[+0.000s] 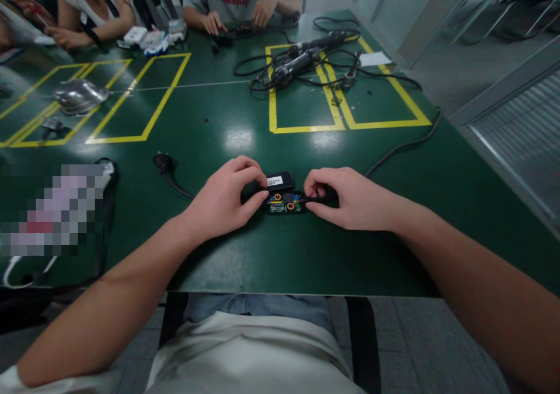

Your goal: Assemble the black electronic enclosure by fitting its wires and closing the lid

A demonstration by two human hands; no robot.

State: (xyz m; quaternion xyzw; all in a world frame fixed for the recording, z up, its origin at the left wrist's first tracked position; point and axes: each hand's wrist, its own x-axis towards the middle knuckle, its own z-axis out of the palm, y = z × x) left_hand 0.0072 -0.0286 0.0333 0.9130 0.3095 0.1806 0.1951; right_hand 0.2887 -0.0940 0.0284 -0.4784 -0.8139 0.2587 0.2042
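An opened black electronic case lies on the green table in front of me, its circuit board and two copper-coloured ring coils showing. Just behind it sits its black cover, which bears a white label. My left hand is closed in a pinch at the left end of the case, thumb low and fingers curled above. At the right end, my right hand pinches the case where a black cable enters, partly hidden by the fingers. A black power plug on a cord lies left of my left hand.
Dark tools with tangled cables lie at the back right over yellow tape rectangles. A shiny bag lies back left; a blurred-out object is at left. A co-worker's hands handle dark parts across the table.
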